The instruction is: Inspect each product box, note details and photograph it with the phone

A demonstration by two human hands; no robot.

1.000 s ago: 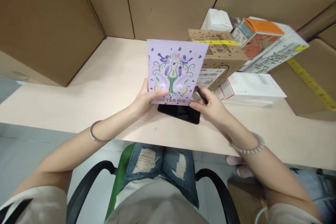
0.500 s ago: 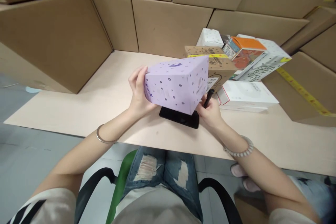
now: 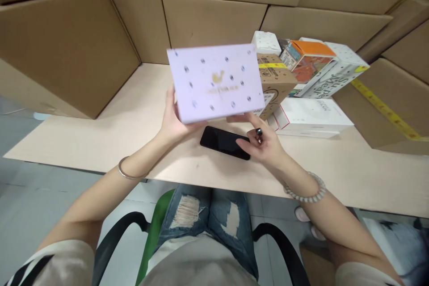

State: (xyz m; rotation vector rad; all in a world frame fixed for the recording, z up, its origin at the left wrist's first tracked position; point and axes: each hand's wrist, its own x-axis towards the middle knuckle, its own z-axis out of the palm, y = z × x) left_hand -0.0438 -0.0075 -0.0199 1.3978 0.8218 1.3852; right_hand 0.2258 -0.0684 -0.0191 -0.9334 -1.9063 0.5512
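A lilac box (image 3: 216,85) with small dark marks and a gold bird-like print is held up above the table, its printed face toward me. My left hand (image 3: 174,116) grips the box at its lower left corner, some fingers hidden behind it. Under its lower right edge is my right hand (image 3: 264,140), with fingers reaching to the underside and the thumb held apart. Between its curled fingers it keeps a black pen (image 3: 258,132), seen nearly end-on. A black phone (image 3: 221,141) lies flat on the table below the box, partly behind my right thumb.
The pale table (image 3: 130,98) is backed by stacked cardboard boxes (image 3: 214,22). On the right stand a brown carton (image 3: 276,78) with yellow tape, an orange-topped box (image 3: 311,65), a tall white box (image 3: 346,69) and flat white boxes (image 3: 315,118). A large carton (image 3: 67,49) borders the left.
The lilac box has turned and risen slightly, so a different face with gold print shows. My right hand has shifted under it, and the pen now points nearly toward the camera.
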